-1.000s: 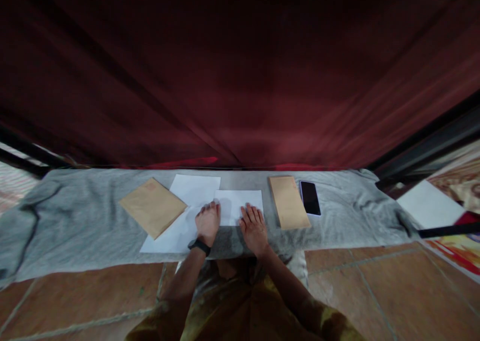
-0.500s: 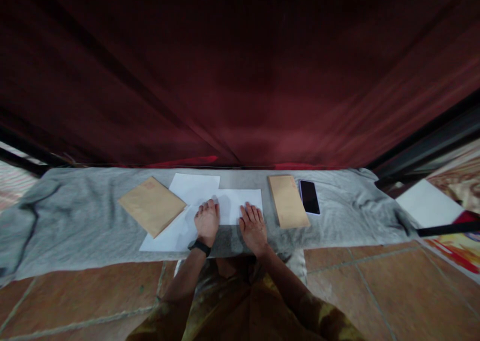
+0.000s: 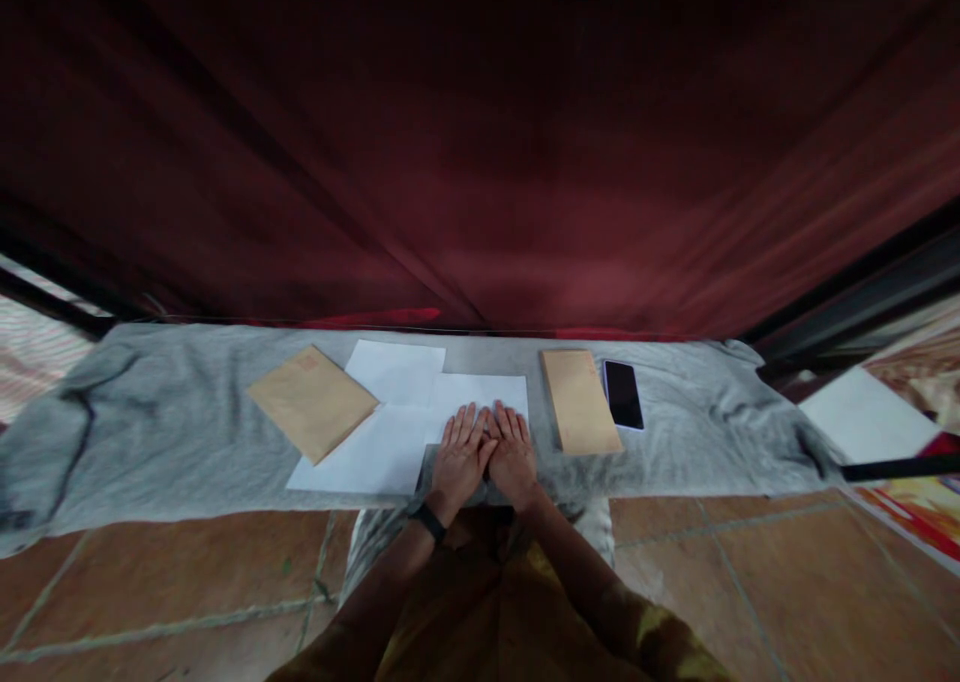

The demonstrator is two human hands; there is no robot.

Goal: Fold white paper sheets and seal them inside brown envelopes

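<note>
My long worktop, draped in rumpled gray cloth, in front of me.
Toward my left, a kraft envelope lies askew, partly on the cloth, partly over a large creased white sheet. A smaller white paper meets that sheet's right edge, lying closest to my middle. On my right rests a long brown envelope, with a dark-screened smartphone just beside it.

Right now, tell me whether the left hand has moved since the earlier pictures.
Yes, to the right: judged against the phone, the left hand has come nearer, and it now lies right beside the right hand.
</note>
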